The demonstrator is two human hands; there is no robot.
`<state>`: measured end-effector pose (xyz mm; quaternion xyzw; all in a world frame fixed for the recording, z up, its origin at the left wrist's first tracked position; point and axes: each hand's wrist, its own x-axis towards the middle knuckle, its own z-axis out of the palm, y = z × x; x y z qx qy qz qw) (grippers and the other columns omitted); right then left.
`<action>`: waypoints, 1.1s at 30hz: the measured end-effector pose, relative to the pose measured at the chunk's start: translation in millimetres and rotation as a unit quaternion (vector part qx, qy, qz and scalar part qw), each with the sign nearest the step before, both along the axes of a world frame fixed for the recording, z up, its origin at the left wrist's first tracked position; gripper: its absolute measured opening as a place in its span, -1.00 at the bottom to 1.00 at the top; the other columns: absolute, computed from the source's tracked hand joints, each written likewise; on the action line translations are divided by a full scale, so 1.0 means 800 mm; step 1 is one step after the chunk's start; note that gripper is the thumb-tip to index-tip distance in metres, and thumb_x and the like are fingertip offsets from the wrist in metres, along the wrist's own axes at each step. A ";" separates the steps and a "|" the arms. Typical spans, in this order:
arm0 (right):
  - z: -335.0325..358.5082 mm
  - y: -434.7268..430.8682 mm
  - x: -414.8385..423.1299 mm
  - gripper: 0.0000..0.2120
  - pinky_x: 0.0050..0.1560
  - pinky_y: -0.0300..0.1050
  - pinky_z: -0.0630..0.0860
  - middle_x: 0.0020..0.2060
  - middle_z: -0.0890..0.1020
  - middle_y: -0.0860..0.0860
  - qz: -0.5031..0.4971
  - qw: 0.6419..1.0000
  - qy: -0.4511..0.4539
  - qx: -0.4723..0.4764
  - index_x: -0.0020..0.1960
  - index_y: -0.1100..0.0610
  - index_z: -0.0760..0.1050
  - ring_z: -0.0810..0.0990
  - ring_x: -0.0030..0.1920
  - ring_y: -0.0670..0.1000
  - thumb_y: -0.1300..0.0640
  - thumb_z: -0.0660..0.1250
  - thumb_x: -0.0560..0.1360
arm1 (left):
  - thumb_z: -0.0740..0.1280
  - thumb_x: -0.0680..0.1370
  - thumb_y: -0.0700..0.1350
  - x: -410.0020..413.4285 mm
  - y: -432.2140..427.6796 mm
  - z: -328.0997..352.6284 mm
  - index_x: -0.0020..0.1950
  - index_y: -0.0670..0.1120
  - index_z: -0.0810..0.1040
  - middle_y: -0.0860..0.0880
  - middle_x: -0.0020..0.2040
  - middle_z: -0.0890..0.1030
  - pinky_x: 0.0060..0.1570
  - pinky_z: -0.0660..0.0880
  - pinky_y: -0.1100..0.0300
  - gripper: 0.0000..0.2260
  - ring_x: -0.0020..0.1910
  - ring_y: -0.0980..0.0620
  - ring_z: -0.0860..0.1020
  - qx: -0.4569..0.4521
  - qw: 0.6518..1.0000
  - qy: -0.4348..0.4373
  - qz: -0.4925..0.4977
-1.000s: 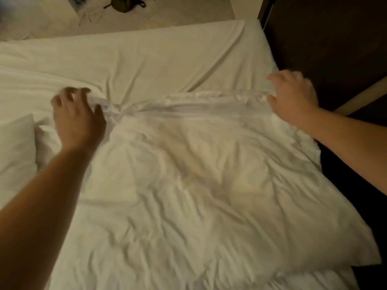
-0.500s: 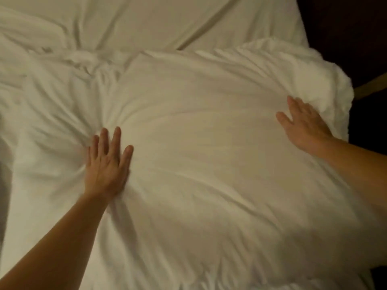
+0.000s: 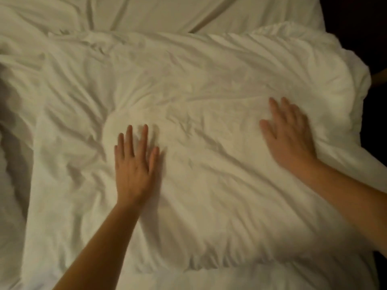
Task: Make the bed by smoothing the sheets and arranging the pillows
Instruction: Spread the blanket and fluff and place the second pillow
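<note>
On the pillow [image 3: 209,126], left hand [image 3: 134,168] and right hand [image 3: 290,135] press flat, fingers spread.

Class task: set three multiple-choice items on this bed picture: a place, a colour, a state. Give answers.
1. Where is the right hand? A) on the floor B) on the bedding, near its right edge C) in the air
2. Colour of the bedding? A) white B) blue C) red
3. Fingers of the left hand? A) fisted B) pinching a corner C) straight, on the bedding
Answers: 1 B, palm lies by the puffed edge; 2 A, all cloth shows white; 3 C, fingers spread flat.
</note>
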<state>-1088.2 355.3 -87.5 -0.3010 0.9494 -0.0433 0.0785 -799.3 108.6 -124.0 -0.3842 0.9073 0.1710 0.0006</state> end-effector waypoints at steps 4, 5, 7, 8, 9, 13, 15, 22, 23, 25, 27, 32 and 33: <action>-0.016 0.031 0.097 -0.41 0.56 0.17 0.11 0.63 0.15 0.03 0.051 0.997 -0.008 0.053 0.65 -0.11 0.01 0.16 0.59 0.15 -0.24 -0.06 0.66 | -0.08 0.72 0.20 0.042 0.077 0.000 0.67 0.20 -0.12 0.02 0.69 -0.08 0.61 -0.05 -0.11 -0.48 0.66 -0.06 -0.13 0.036 0.998 -0.039 -0.015; -0.022 0.051 0.105 -0.41 0.56 0.16 0.10 0.63 0.14 0.02 0.058 0.996 0.004 0.066 0.65 -0.12 -0.01 0.16 0.60 0.13 -0.23 -0.07 0.66 | -0.05 0.71 0.21 0.059 0.081 -0.006 0.66 0.22 -0.09 0.03 0.69 -0.06 0.61 -0.02 -0.11 -0.48 0.67 -0.04 -0.10 0.040 0.998 -0.044 -0.006; -0.029 0.094 0.104 -0.42 0.56 0.16 0.10 0.63 0.15 0.02 0.059 0.994 0.021 0.091 0.65 -0.10 0.01 0.18 0.59 0.12 -0.21 -0.07 0.67 | -0.05 0.69 0.23 0.093 0.077 -0.016 0.67 0.22 -0.05 0.03 0.69 0.00 0.60 0.05 -0.10 -0.47 0.66 -0.02 -0.04 0.017 0.997 -0.072 -0.011; -0.031 0.115 0.099 -0.42 0.56 0.16 0.10 0.62 0.16 0.03 0.053 0.993 0.023 0.104 0.65 -0.09 0.01 0.20 0.59 0.12 -0.20 -0.07 0.67 | -0.05 0.68 0.23 0.109 0.071 -0.021 0.67 0.21 -0.04 0.04 0.69 0.02 0.60 0.05 -0.09 -0.46 0.66 -0.02 -0.01 0.006 0.996 -0.088 -0.016; -0.033 0.134 0.091 -0.42 0.56 0.16 0.10 0.62 0.17 0.04 0.041 0.992 0.023 0.116 0.65 -0.08 0.02 0.21 0.58 0.13 -0.20 -0.08 0.67 | -0.06 0.68 0.24 0.123 0.064 -0.026 0.67 0.21 -0.03 0.04 0.68 0.03 0.60 0.04 -0.07 -0.46 0.66 -0.02 0.01 -0.002 0.995 -0.103 -0.015; -0.021 0.205 0.063 -0.40 0.56 0.19 0.06 0.62 0.15 0.00 -0.088 0.985 -0.008 0.152 0.65 -0.13 -0.04 0.17 0.59 0.11 -0.27 -0.17 0.65 | -0.13 0.67 0.28 0.185 0.043 -0.022 0.67 0.21 -0.08 0.06 0.69 0.00 0.61 -0.01 -0.07 -0.44 0.66 0.00 0.00 -0.004 0.988 -0.146 0.046; -0.012 0.242 0.058 -0.38 0.54 0.22 0.09 0.63 0.12 -0.01 -0.150 0.974 -0.028 0.165 0.64 -0.17 -0.10 0.16 0.58 0.13 -0.33 -0.24 0.62 | -0.19 0.66 0.31 0.226 0.038 -0.016 0.67 0.21 -0.11 0.07 0.69 -0.02 0.61 -0.04 -0.08 -0.43 0.66 0.02 -0.03 0.001 0.982 -0.166 0.086; 0.007 0.296 0.046 -0.21 0.40 0.36 0.28 0.54 0.25 0.17 -0.222 0.953 -0.070 0.193 0.57 -0.01 0.15 0.29 0.42 0.33 -0.36 -0.41 0.54 | -0.15 0.61 0.34 0.286 0.043 0.010 0.66 0.19 -0.06 -0.01 0.68 0.05 0.59 -0.03 -0.16 -0.37 0.65 -0.08 0.01 0.018 0.969 -0.174 0.173; 0.018 0.276 0.054 -0.30 0.40 0.34 0.29 0.51 0.28 0.22 -0.214 0.962 -0.042 0.165 0.56 0.05 0.17 0.31 0.40 0.34 -0.29 -0.30 0.60 | -0.14 0.61 0.34 0.281 0.042 0.017 0.67 0.18 -0.08 -0.04 0.68 0.04 0.59 -0.05 -0.17 -0.37 0.65 -0.10 0.01 0.012 0.969 -0.163 0.184; 0.037 0.233 0.074 -0.37 0.45 0.29 0.24 0.52 0.27 0.24 -0.147 0.984 0.004 0.098 0.58 0.09 0.15 0.29 0.43 0.33 -0.22 -0.12 0.63 | -0.15 0.62 0.34 0.271 0.040 0.036 0.67 0.20 -0.11 -0.05 0.69 -0.03 0.60 -0.12 -0.15 -0.38 0.66 -0.14 -0.03 -0.006 0.972 -0.136 0.193; 0.047 0.192 0.102 -0.37 0.48 0.26 0.20 0.55 0.25 0.23 -0.070 0.996 0.026 0.038 0.61 0.09 0.13 0.27 0.47 0.31 -0.18 -0.04 0.62 | -0.16 0.64 0.33 0.262 0.044 0.050 0.66 0.23 -0.15 -0.01 0.69 -0.11 0.60 -0.17 -0.12 -0.41 0.66 -0.11 -0.10 -0.026 0.979 -0.116 0.163; 0.017 0.127 0.194 -0.39 0.51 0.25 0.14 0.62 0.14 0.05 0.056 0.996 -0.030 0.059 0.65 -0.11 0.00 0.17 0.57 0.19 -0.24 -0.07 0.63 | -0.10 0.69 0.29 0.268 0.074 0.035 0.61 0.35 -0.23 0.12 0.66 -0.18 0.56 -0.24 -0.19 -0.48 0.66 -0.05 -0.17 0.024 0.982 -0.137 0.129; 0.005 0.128 0.205 -0.39 0.51 0.25 0.14 0.62 0.13 0.04 0.065 0.995 -0.037 0.070 0.65 -0.13 -0.02 0.17 0.58 0.17 -0.25 -0.09 0.63 | -0.12 0.67 0.30 0.280 0.079 0.026 0.60 0.37 -0.25 0.11 0.67 -0.18 0.58 -0.22 -0.22 -0.48 0.66 -0.06 -0.16 0.041 0.976 -0.153 0.147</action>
